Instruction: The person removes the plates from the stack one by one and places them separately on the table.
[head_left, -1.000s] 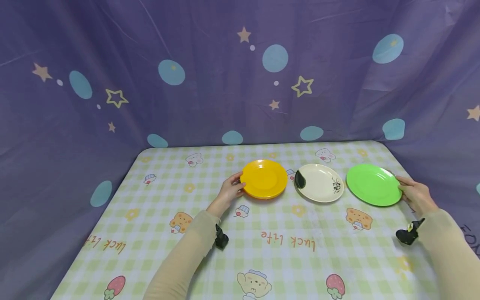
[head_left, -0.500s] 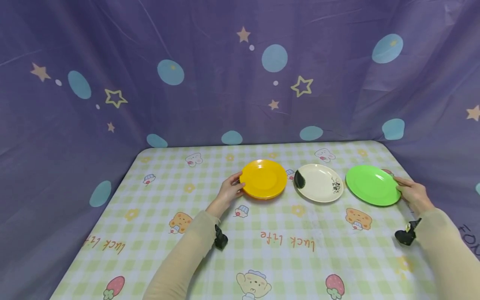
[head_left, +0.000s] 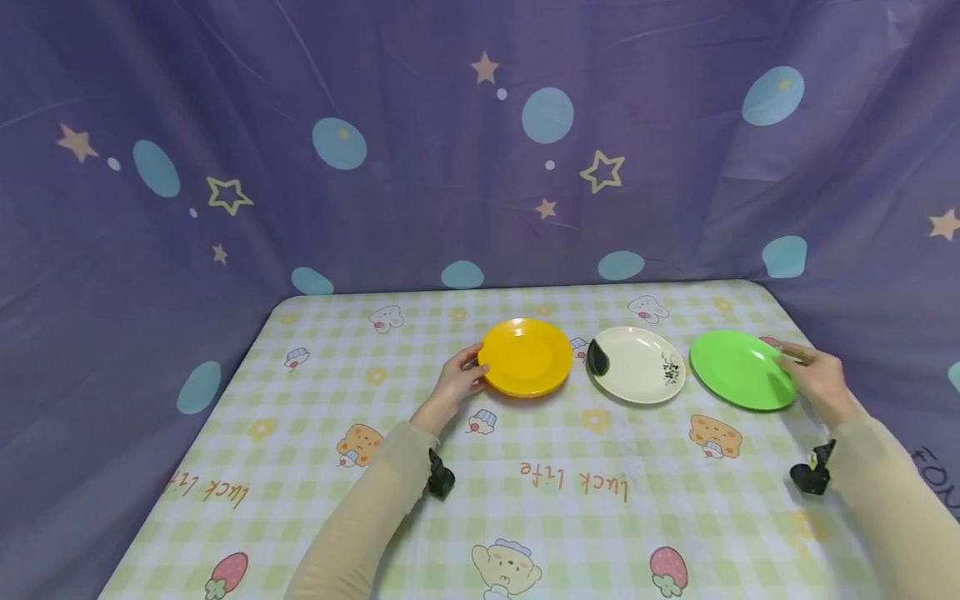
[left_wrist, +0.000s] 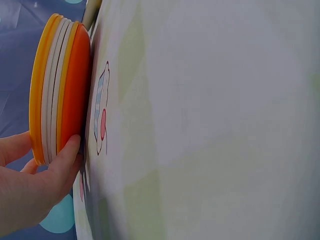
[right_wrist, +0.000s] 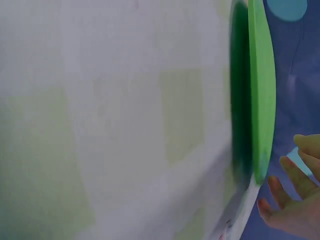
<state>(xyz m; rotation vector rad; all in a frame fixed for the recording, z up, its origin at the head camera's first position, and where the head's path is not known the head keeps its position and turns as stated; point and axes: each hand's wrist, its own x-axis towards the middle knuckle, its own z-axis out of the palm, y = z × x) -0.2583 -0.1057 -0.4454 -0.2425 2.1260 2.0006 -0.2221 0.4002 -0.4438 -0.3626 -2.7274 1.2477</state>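
Now that the right hand (head_left: pixel 817 379), fingers loosely spread, has come off the green plate (head_left: pixel 738 369) on the checked cloth (head_left: pixel 570 533), past the cream plate (head_left: pixel 637 367) the left hand (head_left: pixel 455 381) grips the plate stack (left_wrist: pixel 60 100), white between yellow and orange.

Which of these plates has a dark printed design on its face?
The cream plate, between the yellow-topped stack and the green plate; the other visible faces are plain yellow and green.
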